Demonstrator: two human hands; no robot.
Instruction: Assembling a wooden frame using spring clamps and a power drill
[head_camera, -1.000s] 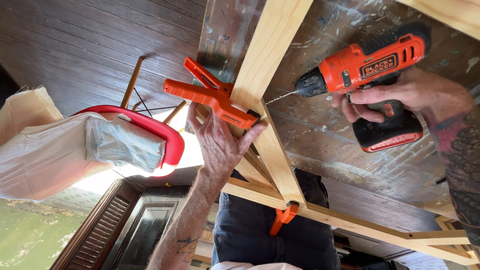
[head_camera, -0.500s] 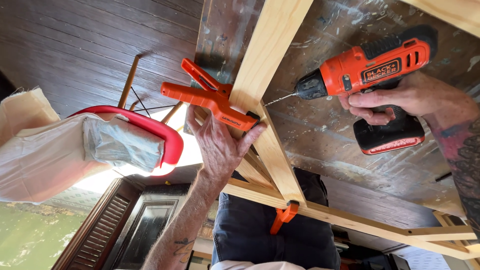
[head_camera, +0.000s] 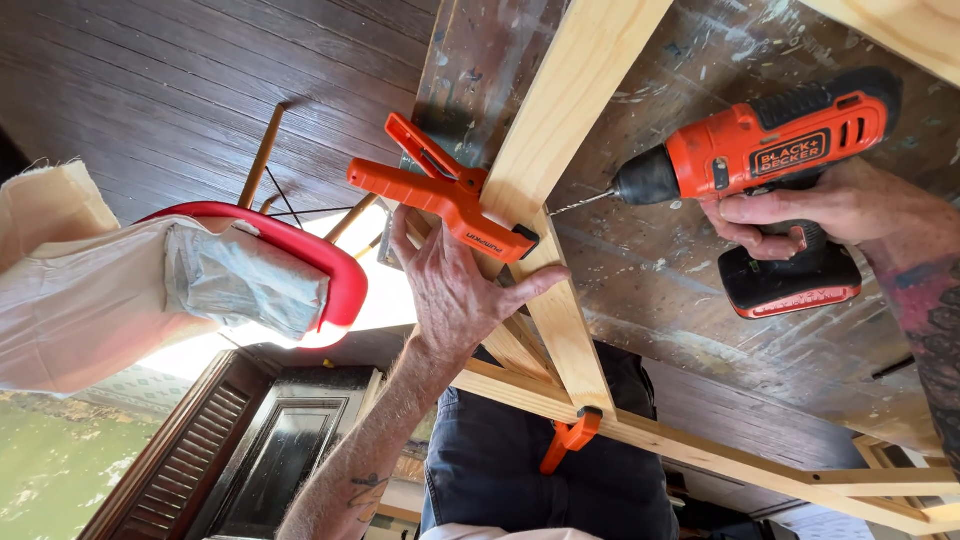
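My left hand (head_camera: 455, 290) lies flat on a pale wooden strip (head_camera: 575, 90), thumb across it, just below an orange spring clamp (head_camera: 440, 195) that grips the strip. My right hand (head_camera: 810, 210) holds an orange and black cordless drill (head_camera: 760, 150) by its handle, a finger at the trigger. The thin drill bit points left and its tip touches the strip's side edge beside the clamp. A second pale strip (head_camera: 700, 450) crosses the first lower down, and a smaller orange clamp (head_camera: 568, 440) sits at that joint.
The strips lie on a worn, paint-flecked work surface (head_camera: 700, 300). A red chair (head_camera: 330, 265) and a pale cloth bundle (head_camera: 100, 290) stand at left over dark floorboards. Dark blue trousers of a person (head_camera: 520, 470) show at bottom centre, a dark door (head_camera: 230, 450) at lower left.
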